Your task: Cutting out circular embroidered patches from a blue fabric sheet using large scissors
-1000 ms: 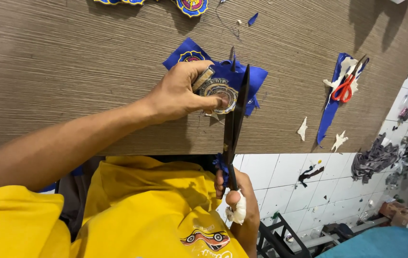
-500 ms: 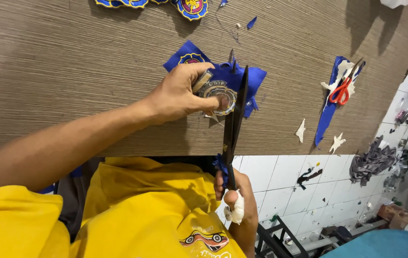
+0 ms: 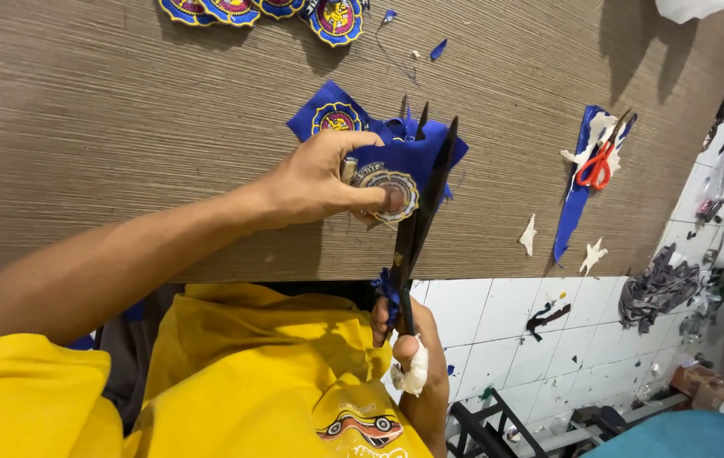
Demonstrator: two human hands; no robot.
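Observation:
My left hand pinches a round embroidered patch just above the table edge. My right hand, with a white bandage on the thumb, grips the blue-wrapped handles of long black scissors. The blades point up and lie against the right side of the patch. Behind the patch lies blue fabric with another round patch still on it.
The brown woven table top carries several finished patches at the far edge, red-handled scissors on a blue fabric strip at the right, and white and blue scraps. Below are a white tiled floor with cuttings and my yellow shirt.
The view has shifted slightly. My left hand has turned the patch a little against the blades. The scissors stay in about the same place.

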